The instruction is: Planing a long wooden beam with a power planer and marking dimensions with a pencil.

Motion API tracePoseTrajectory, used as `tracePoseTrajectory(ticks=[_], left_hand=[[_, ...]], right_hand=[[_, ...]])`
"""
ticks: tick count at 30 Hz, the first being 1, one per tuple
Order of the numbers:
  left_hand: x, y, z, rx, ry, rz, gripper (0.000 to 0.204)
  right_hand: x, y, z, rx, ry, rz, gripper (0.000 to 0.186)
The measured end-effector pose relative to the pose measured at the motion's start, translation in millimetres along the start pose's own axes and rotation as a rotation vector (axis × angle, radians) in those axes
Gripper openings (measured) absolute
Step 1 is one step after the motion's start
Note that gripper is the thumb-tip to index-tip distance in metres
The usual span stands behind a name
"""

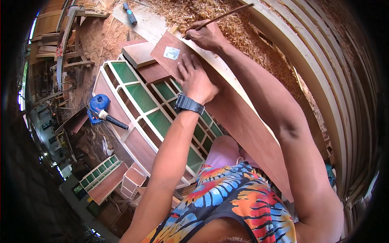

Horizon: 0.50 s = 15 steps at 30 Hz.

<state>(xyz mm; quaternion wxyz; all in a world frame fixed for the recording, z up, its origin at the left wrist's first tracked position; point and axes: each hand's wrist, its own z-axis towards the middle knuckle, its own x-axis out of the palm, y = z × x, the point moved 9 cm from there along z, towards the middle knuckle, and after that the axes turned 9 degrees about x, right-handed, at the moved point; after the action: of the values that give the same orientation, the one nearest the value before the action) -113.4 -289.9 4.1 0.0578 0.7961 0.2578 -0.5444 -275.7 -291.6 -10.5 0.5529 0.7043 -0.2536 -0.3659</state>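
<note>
Two hands on the far part of one long plywood board (pixel 241 121), lying beneath the left hand (pixel 198 84), stretching back toward the body and just to the left of the right hand (pixel 208 36) and its forearm! Laid flat on the wood with the left, palm down, fingers out and slightly spread, gripping nothing! Over to the right now: curled closed around a thin brown stick (pixel 230 15), with its tip close to the board's far end; touching or not, cannot tell! Near each other up there, yet clearly apart! And what a panel: reddish-brown, flat, narrow for its length, with a white label (pixel 172 52) just beyond the left fingertips, and along the right side a pale strip of wood (pixel 228 77), all beside heaps of curly shavings (pixel 178 14)
</note>
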Motion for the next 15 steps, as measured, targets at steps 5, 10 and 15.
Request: tracePoseTrajectory(ticks=[5,10,15], left_hand=[[-2,0,1,0.020,-0.027,0.046,0.119],[-3,1,2,0.034,-0.063,0.031,0.119],[-1,4,3,0.038,-0.062,0.024,0.117]], right_hand=[[9,-4,11,0.089,-0.003,-0.014,0.029],[13,-3,18,0.039,-0.014,-0.085,0.022],[8,8,14,-0.016,0.074,-0.125,0.022]])
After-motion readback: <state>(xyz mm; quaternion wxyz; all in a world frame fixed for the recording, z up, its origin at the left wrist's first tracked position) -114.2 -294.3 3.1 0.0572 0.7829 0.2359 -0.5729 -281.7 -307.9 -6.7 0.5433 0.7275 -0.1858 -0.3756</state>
